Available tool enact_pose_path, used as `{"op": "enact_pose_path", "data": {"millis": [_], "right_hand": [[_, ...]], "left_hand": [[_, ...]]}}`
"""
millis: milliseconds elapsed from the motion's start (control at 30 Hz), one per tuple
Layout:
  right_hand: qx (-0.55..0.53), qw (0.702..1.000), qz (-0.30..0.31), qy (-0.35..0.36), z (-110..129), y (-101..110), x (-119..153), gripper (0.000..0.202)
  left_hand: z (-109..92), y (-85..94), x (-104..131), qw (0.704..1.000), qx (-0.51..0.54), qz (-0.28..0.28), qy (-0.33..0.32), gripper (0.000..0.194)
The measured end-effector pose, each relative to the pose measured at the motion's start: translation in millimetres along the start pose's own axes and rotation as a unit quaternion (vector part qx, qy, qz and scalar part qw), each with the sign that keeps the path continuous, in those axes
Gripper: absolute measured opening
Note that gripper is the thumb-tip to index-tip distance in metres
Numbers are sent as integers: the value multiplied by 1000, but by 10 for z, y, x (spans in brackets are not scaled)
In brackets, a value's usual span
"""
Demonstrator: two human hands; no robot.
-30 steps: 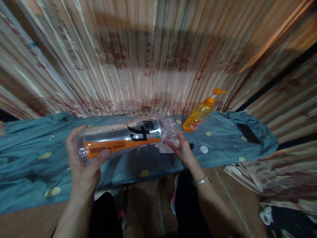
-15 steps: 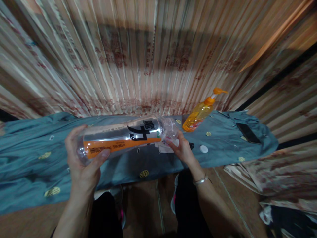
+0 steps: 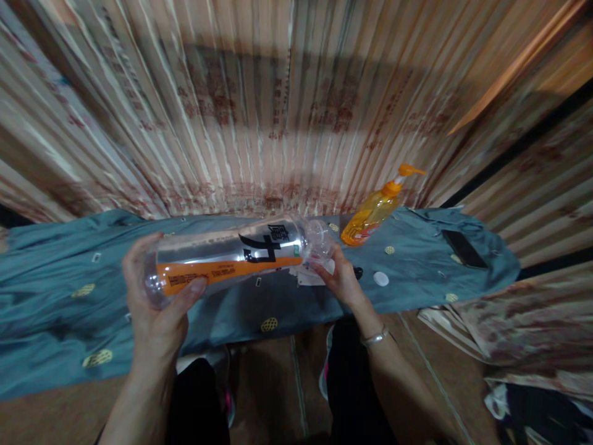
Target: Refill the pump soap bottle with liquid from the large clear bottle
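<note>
A large clear plastic bottle (image 3: 231, 253) with a silver and orange label lies sideways in the air above the blue-green cloth. My left hand (image 3: 157, 296) wraps round its base end, the thumb pressed on the label. At the other end my right hand (image 3: 340, 275) has its fingers closed on the narrow clear neck. Something white, perhaps paper (image 3: 311, 275), lies on the cloth below the neck and is partly hidden. The bottle looks transparent, and I cannot make out a cap on it.
Behind the bottle, an orange pump bottle (image 3: 370, 216) stands on the cloth-covered surface (image 3: 417, 272). A white round cap (image 3: 381, 279) and a small black object (image 3: 358, 272) lie right of my right hand. A dark phone (image 3: 464, 249) rests farther right. Patterned curtains (image 3: 278, 111) hang behind.
The bottle has turned very slightly, and the print on its label sits a little differently. Both hands keep their places at its two ends.
</note>
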State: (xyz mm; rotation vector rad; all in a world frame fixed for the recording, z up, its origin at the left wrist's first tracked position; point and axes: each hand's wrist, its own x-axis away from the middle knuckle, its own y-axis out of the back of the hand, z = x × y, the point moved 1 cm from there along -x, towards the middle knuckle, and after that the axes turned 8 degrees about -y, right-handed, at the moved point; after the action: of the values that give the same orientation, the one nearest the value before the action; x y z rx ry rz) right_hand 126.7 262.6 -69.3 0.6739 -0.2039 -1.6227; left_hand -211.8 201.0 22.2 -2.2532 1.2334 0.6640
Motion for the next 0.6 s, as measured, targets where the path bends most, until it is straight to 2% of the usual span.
{"op": "enact_pose_path", "data": {"millis": [600], "right_hand": [[7, 1000, -1, -11, 2, 1, -1, 62]], "left_hand": [[-35, -6, -7, 1000, -12, 13, -14, 79]]}}
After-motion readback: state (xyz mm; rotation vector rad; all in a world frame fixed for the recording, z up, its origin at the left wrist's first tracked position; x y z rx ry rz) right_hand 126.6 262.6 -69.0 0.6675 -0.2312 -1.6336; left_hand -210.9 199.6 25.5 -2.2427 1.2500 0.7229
